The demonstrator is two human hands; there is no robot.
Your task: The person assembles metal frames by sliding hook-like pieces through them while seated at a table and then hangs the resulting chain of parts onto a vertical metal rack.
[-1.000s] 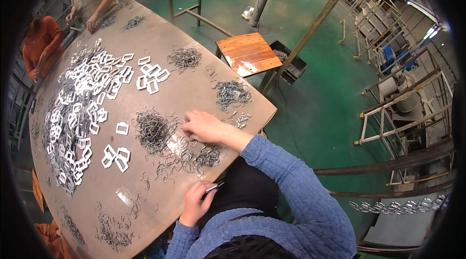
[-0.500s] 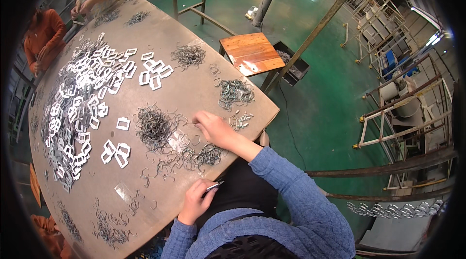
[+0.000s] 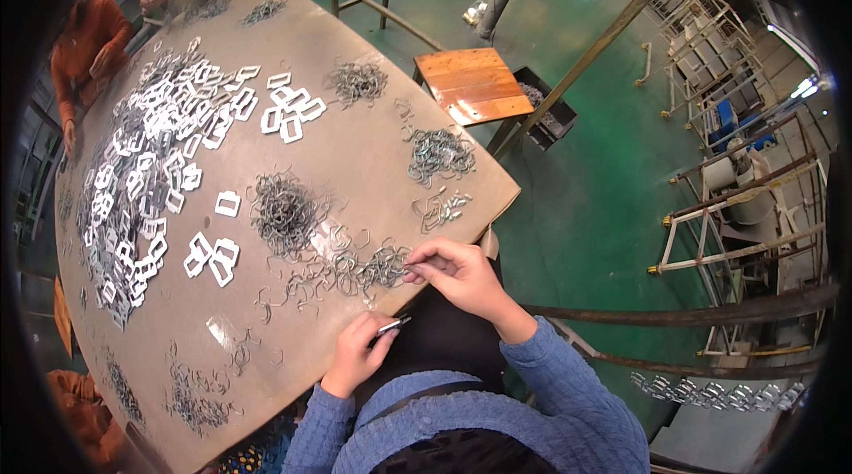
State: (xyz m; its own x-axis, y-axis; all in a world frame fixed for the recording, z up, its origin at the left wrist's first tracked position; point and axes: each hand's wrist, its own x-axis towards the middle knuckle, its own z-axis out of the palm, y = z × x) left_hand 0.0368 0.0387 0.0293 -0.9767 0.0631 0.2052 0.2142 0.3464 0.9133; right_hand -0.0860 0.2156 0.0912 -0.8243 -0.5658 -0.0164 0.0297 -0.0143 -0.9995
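Head view: brown table (image 3: 355, 150), green floor (image 3: 612, 181), left hand (image 3: 357, 352) around tool (image 3: 391, 326), right hand (image 3: 461, 277) in close pinch

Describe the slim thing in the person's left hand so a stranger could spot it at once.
Find the large tan table, then its near edge, where the person's left hand is. A slim, pen-like tool pokes out of that hand toward the right. Its straight shape sets it apart from the curved wire pieces heaped on the table.

Grey wire hooks (image 3: 286, 212), white frames (image 3: 228, 203), blue sleeves (image 3: 568, 381), brown tabletop (image 3: 377, 181), green floor (image 3: 612, 172).
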